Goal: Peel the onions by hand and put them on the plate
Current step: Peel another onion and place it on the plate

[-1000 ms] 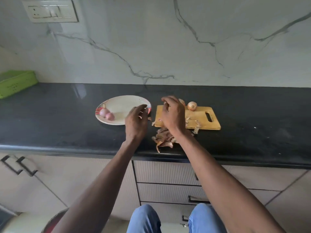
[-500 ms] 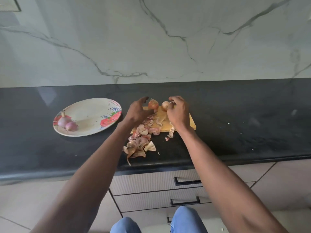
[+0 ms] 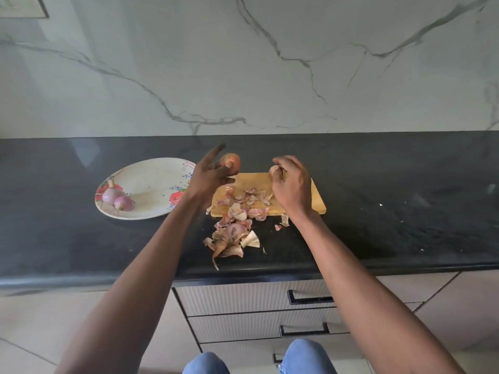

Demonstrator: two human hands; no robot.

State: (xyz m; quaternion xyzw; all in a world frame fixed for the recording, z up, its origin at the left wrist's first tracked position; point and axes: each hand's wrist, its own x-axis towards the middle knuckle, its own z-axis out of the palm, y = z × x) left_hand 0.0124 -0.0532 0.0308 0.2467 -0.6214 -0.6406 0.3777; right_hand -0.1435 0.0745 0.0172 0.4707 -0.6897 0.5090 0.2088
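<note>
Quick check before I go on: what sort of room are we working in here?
Most likely a home kitchen: a black stone countertop under a marble-look backsplash, drawers below, and a wooden cutting board strewn with onion skins.

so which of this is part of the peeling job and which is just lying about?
Job: left hand on onion; right hand gripping second onion; plate; two peeled onions; board.
Lying about: skins; wall socket; drawers.

Peel heap (image 3: 232,233) clutters counter (image 3: 405,211) before board (image 3: 317,205).
</note>
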